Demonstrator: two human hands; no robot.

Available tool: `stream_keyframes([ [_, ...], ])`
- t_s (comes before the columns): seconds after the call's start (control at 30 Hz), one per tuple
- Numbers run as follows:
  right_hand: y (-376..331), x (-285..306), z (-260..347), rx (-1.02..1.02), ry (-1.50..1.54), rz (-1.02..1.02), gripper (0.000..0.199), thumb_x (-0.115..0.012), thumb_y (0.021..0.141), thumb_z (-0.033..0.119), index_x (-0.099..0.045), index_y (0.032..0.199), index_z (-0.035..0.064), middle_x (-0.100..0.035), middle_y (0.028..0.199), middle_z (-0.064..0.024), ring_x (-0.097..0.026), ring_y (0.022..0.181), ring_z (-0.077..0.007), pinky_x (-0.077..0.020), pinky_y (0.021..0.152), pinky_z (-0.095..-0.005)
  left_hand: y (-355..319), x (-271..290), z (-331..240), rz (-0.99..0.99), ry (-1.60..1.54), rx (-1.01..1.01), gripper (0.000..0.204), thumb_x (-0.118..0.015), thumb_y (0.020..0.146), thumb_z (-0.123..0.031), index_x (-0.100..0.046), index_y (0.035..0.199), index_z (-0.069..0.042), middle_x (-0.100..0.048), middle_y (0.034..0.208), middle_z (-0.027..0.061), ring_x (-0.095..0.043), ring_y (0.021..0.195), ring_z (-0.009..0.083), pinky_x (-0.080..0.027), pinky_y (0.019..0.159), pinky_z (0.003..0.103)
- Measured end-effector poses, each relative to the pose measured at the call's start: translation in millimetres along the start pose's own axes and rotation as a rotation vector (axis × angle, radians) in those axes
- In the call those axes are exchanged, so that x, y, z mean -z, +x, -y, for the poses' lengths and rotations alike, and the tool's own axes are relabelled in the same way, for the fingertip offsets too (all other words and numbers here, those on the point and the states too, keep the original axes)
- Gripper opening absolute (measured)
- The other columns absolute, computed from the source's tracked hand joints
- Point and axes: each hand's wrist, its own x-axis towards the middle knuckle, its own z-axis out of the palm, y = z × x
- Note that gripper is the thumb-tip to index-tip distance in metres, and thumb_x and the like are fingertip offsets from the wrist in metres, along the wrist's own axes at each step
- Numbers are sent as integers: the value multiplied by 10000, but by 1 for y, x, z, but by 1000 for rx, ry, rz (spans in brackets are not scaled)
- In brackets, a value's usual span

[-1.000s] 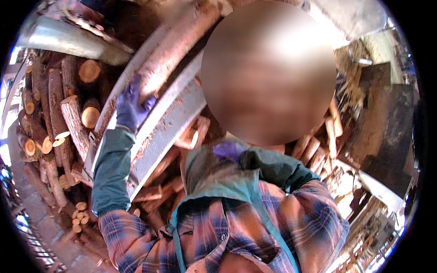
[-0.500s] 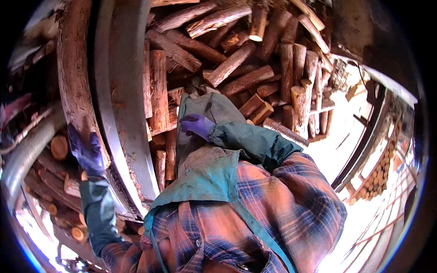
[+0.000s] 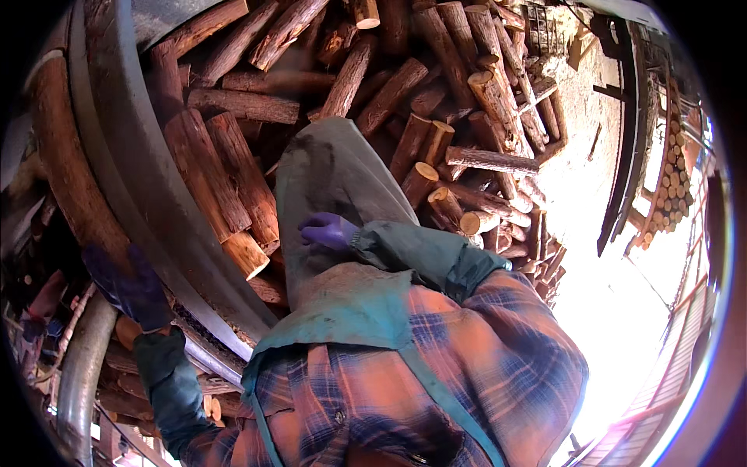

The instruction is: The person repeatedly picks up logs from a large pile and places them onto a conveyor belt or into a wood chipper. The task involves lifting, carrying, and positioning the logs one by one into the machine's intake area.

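Note:
My left hand [image 3: 128, 286], in a dark purple glove, is at the near end of a long bark-covered log [image 3: 71, 159], thumb and fingers on either side of it. The log lies along the left side of a grey metal rail [image 3: 144, 167]. My right hand [image 3: 328, 231], also in a purple glove, rests in front of the grey-green apron [image 3: 327, 167] with its fingers curled in. Nothing shows in that hand.
A big heap of cut logs [image 3: 389, 97] lies ahead and to the right of the rail. A thick metal pipe [image 3: 84, 366] curves at the lower left, near more stacked logs [image 3: 124, 381]. Round log ends [image 3: 671, 187] are stacked at the far right.
The view has swung, so the rail and long log appear farther left and more of the heap shows. My left hand stays at the log's end; my right stays curled by the apron.

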Motion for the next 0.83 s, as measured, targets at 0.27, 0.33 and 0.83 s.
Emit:
stream_keyframes([
  [0.27,-14,45,-10,-116,347,100,398,-533,982,184,-454,1332,11,-614,943,-100,-572,710,-121,-477,568,-231,55,14,-17,-104,18,21,543,-643,925,-276,-482,1336,39,-508,1342,221,-472,1253,345,-364,1065,419],
  [0.33,-7,55,-10,-102,448,66,393,-527,989,194,-453,1333,18,-611,950,-109,-576,730,-137,-493,600,-248,78,-1,-24,-114,-26,12,530,-649,924,-261,-487,1334,32,-517,1336,207,-478,1250,326,-368,1062,406],
  [0.83,99,148,12,-182,456,347,334,-549,978,281,-515,1249,89,-588,902,-33,-566,760,-137,-475,664,-267,-142,-218,-221,335,-830,843,427,-579,955,-274,-539,1310,-41,-566,1305,127,-529,1221,284,-417,1026,386],
])
